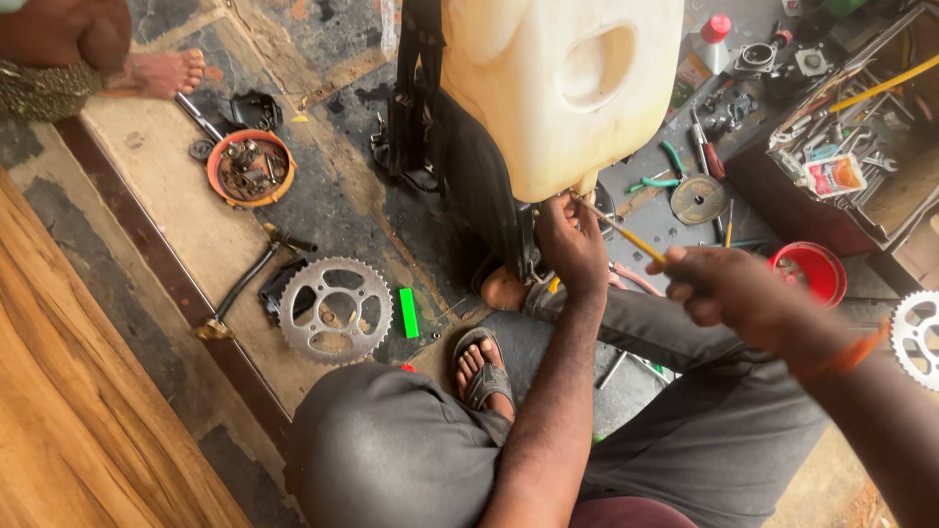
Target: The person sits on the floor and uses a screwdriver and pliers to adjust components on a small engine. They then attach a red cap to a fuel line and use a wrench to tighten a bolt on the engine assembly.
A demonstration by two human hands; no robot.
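- Cream plastic jerrycan-style tank (558,88) stands upright in front of the seated person, strapped to a dark frame (430,108); its lower edge sits just above the two hands.
- Left hand (570,244) reaches up to the tank's bottom corner, fingers curled closed and pinching something small right under that edge; what exactly it pinches is too small to tell.
- Right hand (743,293) is closed around the handle end of a thin yellow-shafted tool (626,235), probably a screwdriver, with an orange band on its wrist.
- That tool's long axis runs on a slant, from the right hand at lower right up and left toward the tank's bottom corner, its tip ending just beside the left hand's fingertips.
- Of the two, the left hand is the nearer to the tank, touching or almost touching it; the right hand stays apart, joined to the spot only by the tool's shaft.
- Around them on the stained floor: a large steel sprocket (335,310) to the left, a green strip (409,313) beside it, an orange bowl of small parts (250,168) farther off, a red cup (811,271) to the right.
- Another person's bare foot (161,70) shows at upper left.
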